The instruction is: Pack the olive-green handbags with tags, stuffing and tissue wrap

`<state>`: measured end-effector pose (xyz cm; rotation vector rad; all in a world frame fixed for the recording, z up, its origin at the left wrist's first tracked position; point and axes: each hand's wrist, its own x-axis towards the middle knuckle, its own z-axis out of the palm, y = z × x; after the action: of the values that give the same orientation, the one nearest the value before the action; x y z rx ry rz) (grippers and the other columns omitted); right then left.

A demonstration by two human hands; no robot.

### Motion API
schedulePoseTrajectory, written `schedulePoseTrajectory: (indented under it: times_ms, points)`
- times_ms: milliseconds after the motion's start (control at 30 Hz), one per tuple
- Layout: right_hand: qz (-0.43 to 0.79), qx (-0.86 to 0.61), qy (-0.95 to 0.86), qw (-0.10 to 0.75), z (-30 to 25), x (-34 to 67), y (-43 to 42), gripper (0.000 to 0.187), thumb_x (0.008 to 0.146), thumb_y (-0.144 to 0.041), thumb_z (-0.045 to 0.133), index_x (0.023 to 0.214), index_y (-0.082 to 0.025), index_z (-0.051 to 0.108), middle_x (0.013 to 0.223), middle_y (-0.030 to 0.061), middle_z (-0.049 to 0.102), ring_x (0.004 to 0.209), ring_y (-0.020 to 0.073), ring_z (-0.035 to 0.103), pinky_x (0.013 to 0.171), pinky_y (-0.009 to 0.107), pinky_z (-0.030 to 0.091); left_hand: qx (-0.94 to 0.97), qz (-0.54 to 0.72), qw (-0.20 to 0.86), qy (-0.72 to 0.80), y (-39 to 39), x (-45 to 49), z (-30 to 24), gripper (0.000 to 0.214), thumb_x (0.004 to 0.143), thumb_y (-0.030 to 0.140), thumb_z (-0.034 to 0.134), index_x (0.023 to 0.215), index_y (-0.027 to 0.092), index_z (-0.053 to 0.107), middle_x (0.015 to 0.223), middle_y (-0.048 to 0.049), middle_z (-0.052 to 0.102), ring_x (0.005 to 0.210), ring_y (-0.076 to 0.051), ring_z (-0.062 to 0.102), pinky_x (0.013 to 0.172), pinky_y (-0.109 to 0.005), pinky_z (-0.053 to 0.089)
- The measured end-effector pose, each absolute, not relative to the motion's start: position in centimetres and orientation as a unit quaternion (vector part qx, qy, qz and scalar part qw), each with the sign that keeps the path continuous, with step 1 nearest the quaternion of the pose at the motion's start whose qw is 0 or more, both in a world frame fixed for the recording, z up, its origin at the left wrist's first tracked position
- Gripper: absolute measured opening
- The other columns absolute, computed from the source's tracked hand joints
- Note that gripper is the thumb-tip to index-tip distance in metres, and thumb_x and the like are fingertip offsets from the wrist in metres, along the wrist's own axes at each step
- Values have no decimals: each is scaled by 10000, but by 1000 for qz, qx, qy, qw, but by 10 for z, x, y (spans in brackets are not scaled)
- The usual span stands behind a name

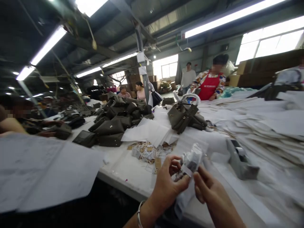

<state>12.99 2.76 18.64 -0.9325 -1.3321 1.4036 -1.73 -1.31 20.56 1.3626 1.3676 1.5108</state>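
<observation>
My left hand [166, 182], with a bracelet at the wrist, curls its fingers and thumb around a small bundle [193, 158] wrapped in crinkled whitish plastic or paper. A white strip [186, 170] crosses the bundle near my thumb. At the bundle's lower right edge, my right hand [210, 186] has its thumb and fingers pressed together; what lies between them is hidden. Just beyond my hands, a heap of tags with strings [147, 152] lies on the white table [118, 166]. To the right stands a grey tape dispenser [244, 164].
Dark handbags [111, 126] are piled at back left, and another handbag [181, 117] sits ahead. White sheets [268, 126] cover the right side. A large white sheet [47, 171] juts out at left, by a person's arm [11, 125]. A person in a red apron [209, 85] stands across.
</observation>
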Motion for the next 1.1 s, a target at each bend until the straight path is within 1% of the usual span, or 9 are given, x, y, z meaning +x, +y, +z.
schedulePoseTrajectory:
  times_ms: [133, 233, 467, 600, 667, 800, 900, 1000, 1100]
  points:
    - [613, -363, -507, 485, 199, 121, 22, 524, 759, -535, 780, 1130, -178, 683, 780, 71, 686, 620, 215, 631, 503, 293, 508, 547, 568, 329, 519, -18, -12, 201, 431, 787, 266, 738, 1178, 224, 562, 1014, -49, 654, 984, -204, 651, 930, -319, 502]
    - [619, -350, -462, 530, 203, 123, 23, 446, 774, -495, 781, 1066, -176, 676, 969, 102, 714, 856, 272, 678, 695, 342, 565, 550, 565, 382, 482, -25, -20, 193, 521, 827, 304, 724, 1302, 239, 521, 1208, -87, 649, 1168, -245, 610, 1048, -376, 458]
    - [622, -368, -448, 526, 202, 135, 28, 425, 809, -509, 760, 1048, -167, 678, 899, 60, 706, 697, 174, 645, 593, 254, 523, 521, 575, 390, 495, -34, -41, 171, 424, 945, 401, 562, 1329, 223, 570, 1402, -122, 572, 1310, -288, 523, 1108, -430, 417]
    - [550, -370, -592, 459, 208, 144, 21, 520, 914, -581, 596, 1242, -180, 650, 822, 64, 716, 688, 202, 673, 658, 319, 564, 573, 536, 364, 502, -31, -33, 180, 712, 806, 367, 748, 1452, 252, 471, 1501, -94, 484, 1395, -313, 426, 1169, -437, 333]
    - [471, -405, -650, 438, 209, 152, 18, 520, 930, -582, 559, 1275, -203, 642, 893, 84, 743, 753, 234, 712, 748, 368, 581, 568, 524, 358, 524, -24, -28, 184, 794, 750, 336, 794, 1463, 248, 457, 1457, -92, 535, 1355, -316, 478, 1156, -435, 347]
    - [249, -547, -651, 464, 190, 171, 23, 380, 926, -543, 569, 1077, -226, 714, 926, 72, 760, 780, 237, 737, 803, 359, 568, 551, 535, 358, 531, -10, -27, 184, 622, 782, 361, 758, 1359, 226, 572, 1305, -83, 658, 1206, -293, 607, 1078, -409, 434]
    - [225, -591, -634, 445, 162, 182, 28, 408, 899, -566, 575, 1068, -219, 708, 969, 81, 762, 839, 258, 744, 786, 353, 577, 573, 532, 388, 489, -8, -31, 182, 552, 810, 398, 732, 1319, 222, 613, 1255, -76, 686, 1161, -292, 629, 1058, -412, 454]
    - [255, -593, -636, 423, 140, 185, 25, 423, 894, -571, 574, 1075, -211, 705, 958, 87, 764, 858, 265, 743, 791, 343, 582, 602, 517, 439, 422, -8, -41, 182, 635, 809, 529, 710, 1345, 206, 602, 1320, -100, 648, 1209, -322, 598, 1062, -421, 454]
    - [267, -592, -639, 411, 128, 188, 13, 401, 910, -560, 562, 1075, -223, 705, 907, 62, 765, 811, 239, 742, 770, 305, 578, 572, 536, 474, 402, 2, -67, 174, 769, 856, 741, 475, 1349, 161, 584, 1290, -152, 651, 1124, -306, 651, 978, -411, 514]
